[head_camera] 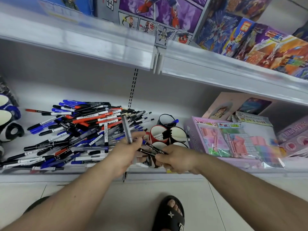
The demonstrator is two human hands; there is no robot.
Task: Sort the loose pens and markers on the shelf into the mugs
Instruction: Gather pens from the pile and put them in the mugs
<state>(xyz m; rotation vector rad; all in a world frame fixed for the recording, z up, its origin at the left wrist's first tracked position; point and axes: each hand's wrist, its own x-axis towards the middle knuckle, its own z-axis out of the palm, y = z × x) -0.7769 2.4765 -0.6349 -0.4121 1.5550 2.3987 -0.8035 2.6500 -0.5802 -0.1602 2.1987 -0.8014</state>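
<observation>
A big heap of loose pens and markers (78, 130) in black, blue and red covers the left part of the shelf (100, 171). To its right stands a cluster of mugs: a black one holding a blue marker (166, 120), a red one (157, 133) with a pen inside, and black ones (179, 133). My left hand (126, 150) grips a grey pen (126, 130) that points upward. My right hand (176, 158) pinches the ends of two black markers (154, 149), which lie across between both hands just in front of the mugs.
Blue and black mugs (8, 120) stand at the shelf's left edge. Pink and purple toy boxes (233, 139) fill the right side. An upper shelf (116, 47) with boxed toys overhangs. My sandalled foot (171, 214) is on the tiled floor below.
</observation>
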